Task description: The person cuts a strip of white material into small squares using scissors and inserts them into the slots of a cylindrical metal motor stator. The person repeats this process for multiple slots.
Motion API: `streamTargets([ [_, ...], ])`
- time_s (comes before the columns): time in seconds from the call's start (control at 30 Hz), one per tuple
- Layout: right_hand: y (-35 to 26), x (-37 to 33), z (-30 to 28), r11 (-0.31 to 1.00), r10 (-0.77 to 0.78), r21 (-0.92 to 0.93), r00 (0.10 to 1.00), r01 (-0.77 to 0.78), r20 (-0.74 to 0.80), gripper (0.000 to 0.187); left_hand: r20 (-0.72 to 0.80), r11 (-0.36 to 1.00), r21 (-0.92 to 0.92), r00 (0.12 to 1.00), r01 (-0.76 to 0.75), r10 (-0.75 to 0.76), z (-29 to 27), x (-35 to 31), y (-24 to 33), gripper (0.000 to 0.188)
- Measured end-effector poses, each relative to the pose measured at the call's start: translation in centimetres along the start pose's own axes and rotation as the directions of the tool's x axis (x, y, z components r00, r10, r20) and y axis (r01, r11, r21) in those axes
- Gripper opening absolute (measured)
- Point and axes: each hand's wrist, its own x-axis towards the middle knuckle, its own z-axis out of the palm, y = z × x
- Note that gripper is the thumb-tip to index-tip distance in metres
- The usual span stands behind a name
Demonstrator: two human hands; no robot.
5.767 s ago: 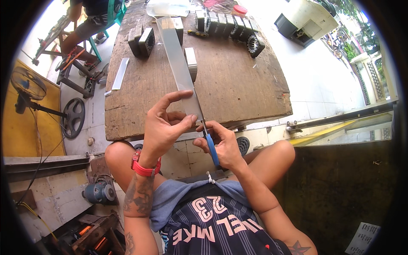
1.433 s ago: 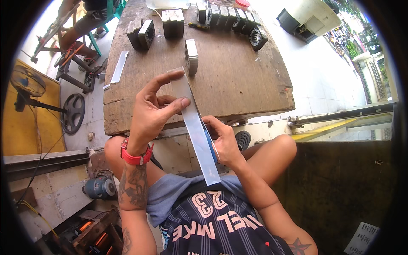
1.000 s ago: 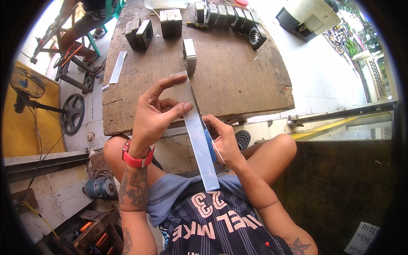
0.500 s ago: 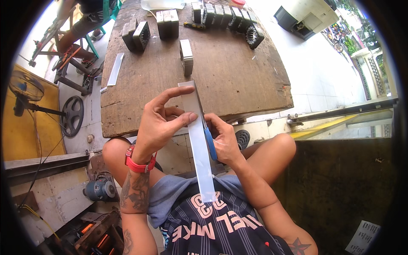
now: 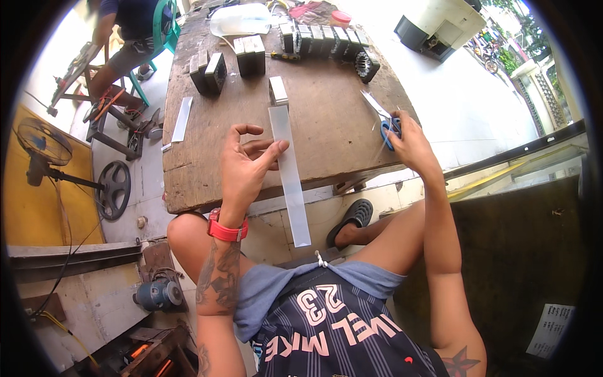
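Note:
My left hand (image 5: 248, 163) pinches a long, whitish translucent plastic strip (image 5: 291, 188) between thumb and fingers, its index finger curled above. The strip hangs past the table's near edge toward my lap. At the table's right side, my right hand (image 5: 411, 143) grips blue-handled scissors (image 5: 388, 131), blades pointing to the far left. A thin clear sliver (image 5: 380, 151) shows beside the scissor handles. Just beyond the strip's far end stands a dark metal block with a pale top (image 5: 277, 90). A similar, shorter strip (image 5: 182, 119) lies on the table to the left.
Toothed metal stator cores (image 5: 330, 41) line the back of the wooden table (image 5: 326, 138), with further blocks (image 5: 207, 73) at left. A clear plastic container (image 5: 240, 20) and red-lidded tub (image 5: 340, 18) stand behind. Another person (image 5: 129, 38) sits far left, near a fan (image 5: 44, 141).
My right hand has carried the scissors away from the strip's edge, out to the right over the table. The left hand still holds the strip, now with its fingers lower down it.

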Motion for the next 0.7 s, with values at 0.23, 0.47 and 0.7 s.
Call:
streamTargets([
  [0.23, -5.1, -0.2, 2.0, 0.929, -0.150, 0.306, 0.969, 0.207, -0.198, 0.043, -0.063, 0.998, 0.057, 0.998, -0.021, 0.025, 2.0, 2.6, -0.8, 0.056],
  [0.47, -11.9, -2.3, 5.9, 0.752, -0.284, 0.659, 0.903, 0.001, 0.323, 0.066, -0.085, 0.995, 0.098, 0.995, -0.035, 0.043, 2.0, 3.5, -1.2, 0.055],
  [0.7, -13.2, 0.8, 7.1, 0.540, -0.203, 0.812, 0.902, -0.221, 0.380, 0.066, -0.201, 0.996, 0.038, 0.976, -0.080, 0.086, 0.1, 3.1, -0.6, 0.042],
])
